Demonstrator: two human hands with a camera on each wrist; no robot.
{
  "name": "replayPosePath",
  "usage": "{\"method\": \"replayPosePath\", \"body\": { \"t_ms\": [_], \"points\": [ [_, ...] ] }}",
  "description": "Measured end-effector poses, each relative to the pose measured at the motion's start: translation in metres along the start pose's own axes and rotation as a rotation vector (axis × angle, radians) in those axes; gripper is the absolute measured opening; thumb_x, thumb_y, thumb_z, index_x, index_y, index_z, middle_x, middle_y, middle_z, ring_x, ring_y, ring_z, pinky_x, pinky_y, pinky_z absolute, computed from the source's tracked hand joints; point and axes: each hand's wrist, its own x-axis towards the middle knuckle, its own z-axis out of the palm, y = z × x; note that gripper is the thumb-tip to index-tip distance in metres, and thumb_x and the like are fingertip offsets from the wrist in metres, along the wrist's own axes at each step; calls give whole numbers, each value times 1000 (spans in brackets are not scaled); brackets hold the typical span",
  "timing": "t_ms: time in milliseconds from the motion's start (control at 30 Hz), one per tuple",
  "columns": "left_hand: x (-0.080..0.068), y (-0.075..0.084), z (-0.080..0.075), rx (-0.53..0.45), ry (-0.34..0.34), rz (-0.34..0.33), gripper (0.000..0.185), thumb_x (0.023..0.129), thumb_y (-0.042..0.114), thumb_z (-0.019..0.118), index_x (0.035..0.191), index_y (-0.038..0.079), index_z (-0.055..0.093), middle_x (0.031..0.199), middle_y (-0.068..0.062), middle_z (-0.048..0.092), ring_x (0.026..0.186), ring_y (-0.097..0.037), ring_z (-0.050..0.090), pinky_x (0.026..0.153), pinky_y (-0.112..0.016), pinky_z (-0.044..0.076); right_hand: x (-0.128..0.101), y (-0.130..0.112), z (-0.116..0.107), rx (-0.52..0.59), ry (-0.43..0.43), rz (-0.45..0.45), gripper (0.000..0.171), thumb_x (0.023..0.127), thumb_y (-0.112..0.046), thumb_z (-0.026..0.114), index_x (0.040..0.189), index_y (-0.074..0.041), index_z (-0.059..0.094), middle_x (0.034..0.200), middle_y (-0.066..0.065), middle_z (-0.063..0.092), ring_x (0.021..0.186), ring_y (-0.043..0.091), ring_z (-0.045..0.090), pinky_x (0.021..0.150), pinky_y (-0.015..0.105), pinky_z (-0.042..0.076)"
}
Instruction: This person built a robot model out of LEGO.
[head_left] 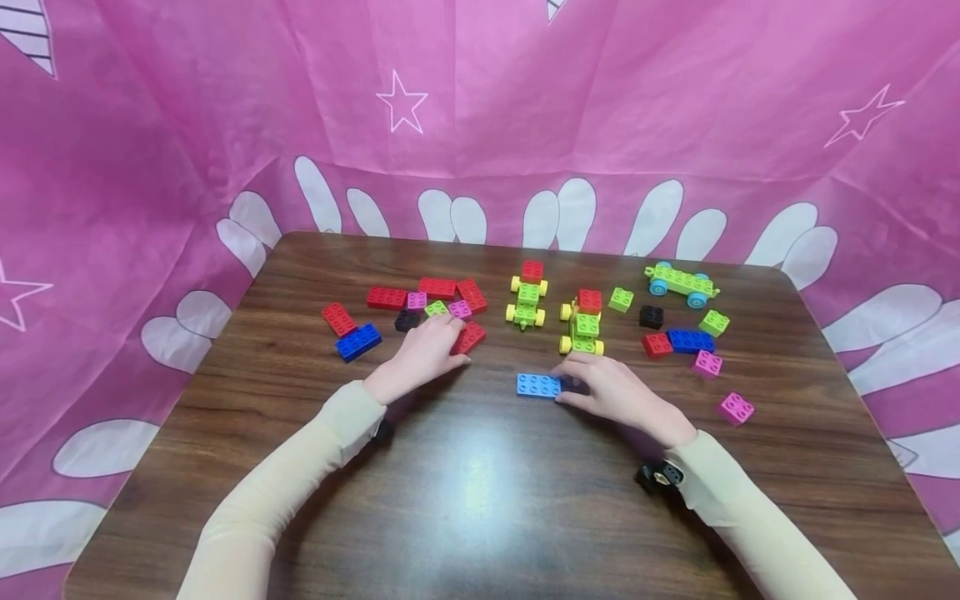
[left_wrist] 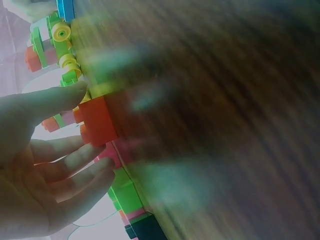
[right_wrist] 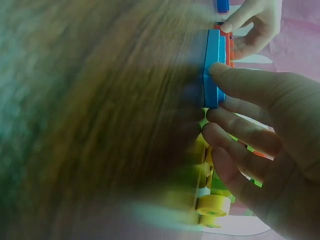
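Right hand (head_left: 618, 392): thumb and fingers pinch the light-blue flat plastic brick (head_left: 538, 385), lying on the dark wooden table (head_left: 480, 500).
Left hand (head_left: 423, 352): fingers grip a red plastic brick (head_left: 469, 337) — left cluster.

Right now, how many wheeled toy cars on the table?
3: one at center, one right of it above the right hand, one flat car far right at the back. None seem hidden.

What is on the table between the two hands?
In the head view, only bare brown table lies between the left hand and the light blue brick held by the right hand.
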Motion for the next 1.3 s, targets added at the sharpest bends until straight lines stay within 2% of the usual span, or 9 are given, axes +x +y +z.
{"method": "replayPosePath", "body": {
  "t_ms": [267, 567, 767, 900, 1300],
  "points": [
    [1, -1, -1, -6, 4, -1, 52, 88, 36, 74, 126, 4, 61, 124, -16, 66, 118, -32, 62, 89, -49, 59, 2, 0, 0, -2, 3, -8, 36, 84, -32, 79, 117, -21, 71, 104, -6, 69, 86, 5, 61, 77, 26, 56],
    [4, -1, -1, 15, -7, 14, 48, 88, 29, 75, 126, 3, 61, 121, -16, 66, 111, -30, 65, 83, -47, 60, 4, -1, 1, 2, 2, -6, 36, 85, -33, 78, 118, -20, 70, 104, -5, 69, 84, 5, 60, 75, 25, 55],
    [4, -1, 1, 50, 20, 35, 46, 88, 27, 76, 124, 2, 62, 120, -15, 66, 108, -30, 66, 79, -46, 61, 4, -2, 0, -24, 3, -4, 36, 85, -34, 78, 117, -19, 71, 103, -5, 69, 82, 5, 58, 74, 25, 54],
    [5, -1, 2, 41, 27, 41, 44, 88, 28, 75, 122, 2, 63, 116, -15, 67, 104, -29, 67, 78, -45, 61, 3, -2, -1, -25, 4, 2, 36, 85, -35, 78, 116, -18, 71, 102, -5, 69, 82, 5, 59, 74, 25, 54],
    [9, -2, 2, 13, 28, 85, 41, 89, 22, 74, 121, -3, 64, 115, -19, 68, 104, -29, 67, 87, -42, 59, 2, -1, -1, -24, -3, 8, 35, 85, -35, 78, 115, -19, 71, 102, -5, 69, 85, 5, 61, 77, 27, 56]
  ]
}}
